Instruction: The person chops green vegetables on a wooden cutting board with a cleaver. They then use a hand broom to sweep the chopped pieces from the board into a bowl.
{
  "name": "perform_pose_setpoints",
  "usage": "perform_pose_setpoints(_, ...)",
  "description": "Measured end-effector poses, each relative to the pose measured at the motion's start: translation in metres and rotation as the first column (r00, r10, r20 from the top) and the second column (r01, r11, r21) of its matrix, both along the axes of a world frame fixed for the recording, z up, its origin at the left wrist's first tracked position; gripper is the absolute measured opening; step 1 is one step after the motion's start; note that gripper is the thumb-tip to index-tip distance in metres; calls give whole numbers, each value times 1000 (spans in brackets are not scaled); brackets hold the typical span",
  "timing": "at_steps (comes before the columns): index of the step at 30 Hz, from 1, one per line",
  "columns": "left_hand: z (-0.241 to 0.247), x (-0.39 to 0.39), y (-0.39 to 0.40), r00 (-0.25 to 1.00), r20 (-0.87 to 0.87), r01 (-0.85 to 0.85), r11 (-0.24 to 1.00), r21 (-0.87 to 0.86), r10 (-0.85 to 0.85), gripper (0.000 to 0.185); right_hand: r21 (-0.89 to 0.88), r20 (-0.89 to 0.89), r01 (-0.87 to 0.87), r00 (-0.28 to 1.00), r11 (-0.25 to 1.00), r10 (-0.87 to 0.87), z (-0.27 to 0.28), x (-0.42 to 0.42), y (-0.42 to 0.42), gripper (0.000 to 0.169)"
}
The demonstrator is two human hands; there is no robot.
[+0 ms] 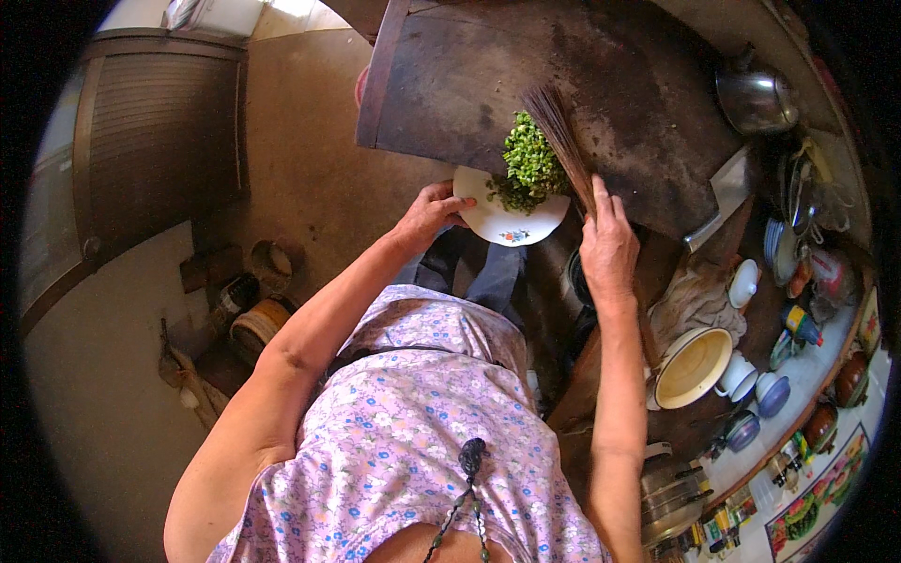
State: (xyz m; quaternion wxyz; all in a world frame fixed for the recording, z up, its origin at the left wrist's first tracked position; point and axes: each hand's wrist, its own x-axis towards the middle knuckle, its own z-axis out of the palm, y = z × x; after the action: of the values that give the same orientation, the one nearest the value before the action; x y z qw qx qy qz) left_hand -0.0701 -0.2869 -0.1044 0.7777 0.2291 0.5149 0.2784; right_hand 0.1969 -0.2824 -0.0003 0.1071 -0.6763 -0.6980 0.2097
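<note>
My left hand (436, 211) grips the left rim of a white plate (486, 218) printed with a small floral motif. The plate is at the near edge of a dark wooden board (450, 91). Chopped green vegetables (531, 155) lie in a heap across that edge, partly on the board and partly on the plate. In my right hand (609, 246) is a whisk brush of thin brown bristles (563, 141). Its bristles slant up and left, along the right side of the heap. My right palm hides the lower end of the brush.
A cleaver (728, 183) lies at the board's right corner, below a metal kettle (764, 98). Farther down the right are a grey cloth (697, 302), a cream enamel basin (693, 369), a white mug (737, 378) and a metal pot (669, 500). A wooden door (165, 141) stands at left.
</note>
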Motion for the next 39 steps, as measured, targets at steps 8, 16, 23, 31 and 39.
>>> perform_pose_setpoints(8,-9,-1,-4,999,-35,-11,1000,-13,11,33,-12,-158,165,974,986,-165,-16,-35,-57,56)
perform_pose_setpoints(16,-6,0,1,998,-65,24,1000,-3,-24,37,121,-76,162,985,979,-154,-18,-6,-21,50)
perform_pose_setpoints(23,-7,1,-2,999,-44,1,1000,3,-1,31,82,36,-40,999,996,37,-17,14,45,49)
perform_pose_setpoints(31,-15,-1,-5,998,-55,-13,1000,-5,12,30,81,49,-235,972,969,232,-16,16,55,52)
perform_pose_setpoints(39,-14,-2,-7,998,-69,13,1000,9,-12,28,33,7,-250,968,968,250,-15,6,1,56)
